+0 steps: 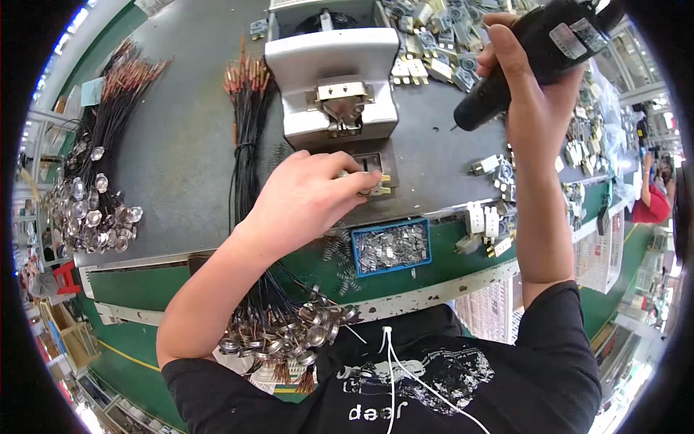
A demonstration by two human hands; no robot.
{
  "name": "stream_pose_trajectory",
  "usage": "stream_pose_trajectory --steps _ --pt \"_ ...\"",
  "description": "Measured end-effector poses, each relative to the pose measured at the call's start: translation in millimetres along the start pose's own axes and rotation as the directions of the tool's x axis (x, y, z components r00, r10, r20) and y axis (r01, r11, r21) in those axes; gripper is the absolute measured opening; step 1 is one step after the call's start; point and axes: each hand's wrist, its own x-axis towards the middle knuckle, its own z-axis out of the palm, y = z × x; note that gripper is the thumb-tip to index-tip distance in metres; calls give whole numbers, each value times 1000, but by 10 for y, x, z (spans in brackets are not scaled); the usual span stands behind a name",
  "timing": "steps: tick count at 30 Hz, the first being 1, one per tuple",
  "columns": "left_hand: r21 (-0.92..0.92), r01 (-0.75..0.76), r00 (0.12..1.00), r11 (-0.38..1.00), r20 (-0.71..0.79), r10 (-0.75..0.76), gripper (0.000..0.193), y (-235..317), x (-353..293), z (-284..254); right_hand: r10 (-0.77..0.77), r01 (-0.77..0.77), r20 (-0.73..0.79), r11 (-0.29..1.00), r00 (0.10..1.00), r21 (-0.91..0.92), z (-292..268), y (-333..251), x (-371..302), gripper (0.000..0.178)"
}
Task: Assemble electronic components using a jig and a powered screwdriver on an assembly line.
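Note:
My left hand (pixel 307 195) is closed in a pinch, thumb and fingers on a small plug (pixel 379 189) with brass pins. The fingers partly cover it as it sits at a small metal fixture (pixel 370 163) in front of a silver bench machine (pixel 332 61). My right hand (pixel 538 98) wraps round a black electric screwdriver (pixel 531 54), raised over the right side of the table. Its thin bit points down and left, apart from the plug.
A blue tray (pixel 391 269) of small metal parts lies at the near edge beside loose springs (pixel 340 249). Bundles of black cables (pixel 249 134) with copper ends lie left of the machine. Plug housings (pixel 444 36) are heaped behind and right. A person in red (pixel 650 206) is far right.

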Motion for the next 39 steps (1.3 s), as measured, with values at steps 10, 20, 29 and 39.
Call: stream_pose_trajectory --steps 10,20,29,39 --pt "-96 130 761 987 -628 -162 32 -317 -432 -565 -491 614 376 687 786 -388 -683 299 -554 73" --pt "209 387 922 898 -95 -375 25 -222 -636 -659 219 348 588 629 778 -695 -1098 534 -828 49" --pt "400 247 938 883 128 -321 17 -110 -581 -436 436 -481 622 870 650 -107 -229 131 -924 71" --pt "-83 445 894 891 -9 -448 16 -96 -577 -472 38 260 775 931 631 -258 122 29 -711 41"
